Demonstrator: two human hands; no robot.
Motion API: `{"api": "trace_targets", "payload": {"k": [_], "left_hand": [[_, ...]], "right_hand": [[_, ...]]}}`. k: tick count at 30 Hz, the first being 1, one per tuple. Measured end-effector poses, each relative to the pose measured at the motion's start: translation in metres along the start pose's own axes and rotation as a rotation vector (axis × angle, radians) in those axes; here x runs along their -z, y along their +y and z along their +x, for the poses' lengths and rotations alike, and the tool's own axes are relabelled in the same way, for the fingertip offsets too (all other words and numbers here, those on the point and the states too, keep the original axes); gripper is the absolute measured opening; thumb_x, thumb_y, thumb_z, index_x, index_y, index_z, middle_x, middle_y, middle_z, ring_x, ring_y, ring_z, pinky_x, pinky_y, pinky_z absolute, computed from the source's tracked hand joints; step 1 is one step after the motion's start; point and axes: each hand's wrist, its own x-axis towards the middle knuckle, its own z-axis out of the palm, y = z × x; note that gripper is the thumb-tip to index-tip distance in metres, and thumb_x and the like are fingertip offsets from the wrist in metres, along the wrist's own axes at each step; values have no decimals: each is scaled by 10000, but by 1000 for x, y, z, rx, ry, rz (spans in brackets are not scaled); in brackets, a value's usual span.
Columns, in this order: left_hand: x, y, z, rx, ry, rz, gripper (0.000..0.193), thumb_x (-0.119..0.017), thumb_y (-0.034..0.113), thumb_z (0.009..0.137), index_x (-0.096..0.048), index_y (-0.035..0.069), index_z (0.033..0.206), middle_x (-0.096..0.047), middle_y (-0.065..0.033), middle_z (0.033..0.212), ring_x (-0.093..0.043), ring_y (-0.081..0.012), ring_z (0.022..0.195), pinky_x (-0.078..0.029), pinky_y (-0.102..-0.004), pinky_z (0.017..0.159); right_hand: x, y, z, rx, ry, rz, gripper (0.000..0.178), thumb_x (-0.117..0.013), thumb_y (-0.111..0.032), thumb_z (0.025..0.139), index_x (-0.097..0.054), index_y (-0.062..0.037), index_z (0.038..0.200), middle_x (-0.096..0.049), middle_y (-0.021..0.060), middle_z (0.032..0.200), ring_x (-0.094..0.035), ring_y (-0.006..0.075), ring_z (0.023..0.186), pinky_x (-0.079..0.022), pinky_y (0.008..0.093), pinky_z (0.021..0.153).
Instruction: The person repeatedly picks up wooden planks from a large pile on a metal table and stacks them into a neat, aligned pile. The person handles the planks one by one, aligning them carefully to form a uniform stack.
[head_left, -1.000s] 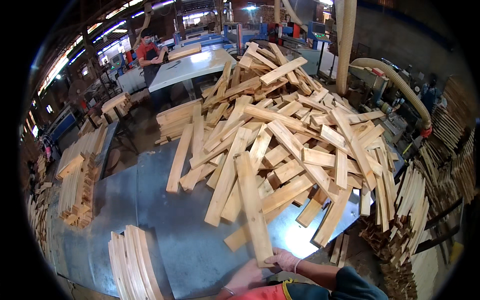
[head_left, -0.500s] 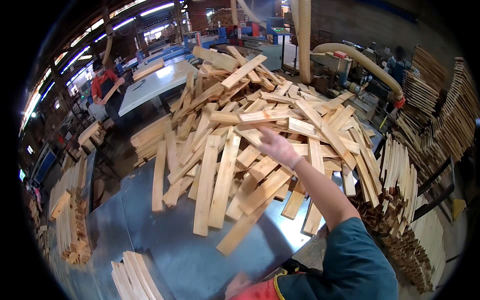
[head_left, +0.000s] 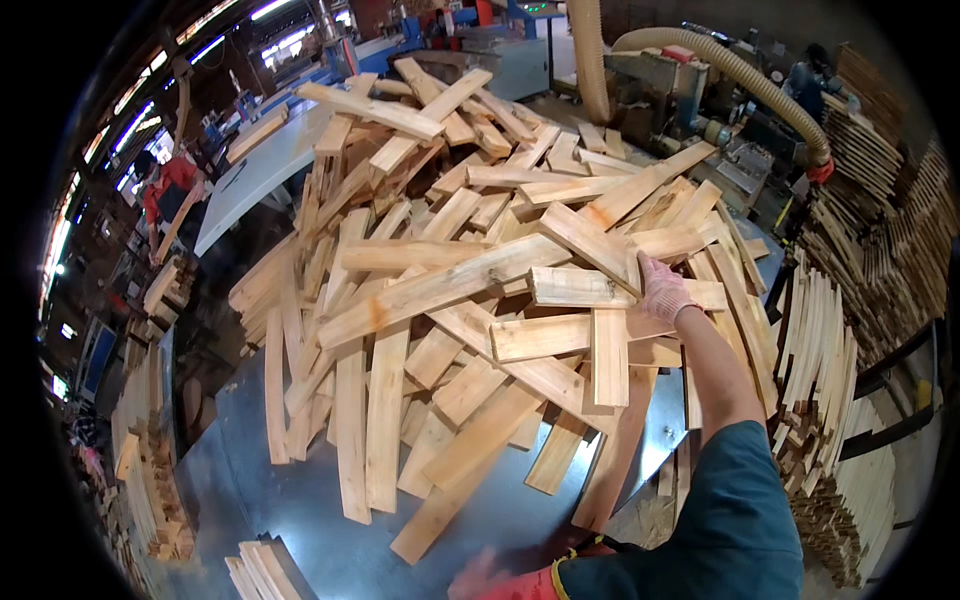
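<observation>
My right hand, in a pale thin glove, reaches into the right side of a big heap of wooden boards. Its fingers close at the lower right end of a short wooden board lying aslant on top. Just left of the hand, another board passes beneath that end. A long board with an orange-brown stain slants across the front of the heap. At the lower edge my left hand is smeared by motion over the metal table, and its fingers cannot be made out.
A small stack of boards stands at the table's near left. More stacked boards line the right and left. Behind the heap are a pale tabletop and a ribbed hose. A person in red holds a board.
My right hand has moved right across the heap. Boards on top have shifted, with a long stained one now slanting across the front. The view has turned slightly. My left hand stays low.
</observation>
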Motion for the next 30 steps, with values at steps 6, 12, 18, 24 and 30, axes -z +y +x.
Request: {"api": "trace_targets", "payload": {"k": [6,12,18,24,30], "left_hand": [[20,33,24,-131,-111,36,693,-659,357,948,-441,67,1540,-545,-201,1499,-542,-374,1369,-452,-449,1122],[50,67,46,-375,-68,-162,835,-666,425,966,-294,103,1641,-423,-230,1610,-466,-424,1441,-402,-458,1176],[16,17,72,-625,-51,-1321,828,-787,207,936,-324,76,1610,-569,-150,1427,-599,-239,1264,-512,-395,1060],[29,-136,3,-224,93,-1610,536,-779,192,855,-613,-26,1316,-721,-134,1129,-723,-252,987,-607,-391,891],[16,-254,-79,-235,228,-1818,593,-748,233,838,-600,-55,1334,-711,-176,1183,-732,-289,965,-623,-436,852]], "right_hand": [[28,-29,-63,203,-138,83,1129,-876,-364,712,-287,-26,1614,-601,241,1400,-543,392,1358,-432,458,1155],[28,-134,-115,379,-457,676,1214,-894,-417,738,-212,48,1629,-628,223,1378,-630,306,1255,-497,389,1079],[13,-337,-210,302,-665,1484,1055,-854,-301,869,-212,77,1616,-618,160,1335,-605,212,1202,-517,325,1020],[-110,-449,-269,551,-486,964,994,-841,-376,877,-287,13,1606,-650,163,1251,-647,241,1105,-538,369,945],[-91,-484,-162,873,218,-209,879,-794,-421,768,-450,-54,1489,-546,226,1424,-505,400,1347,-388,540,1122]]}}
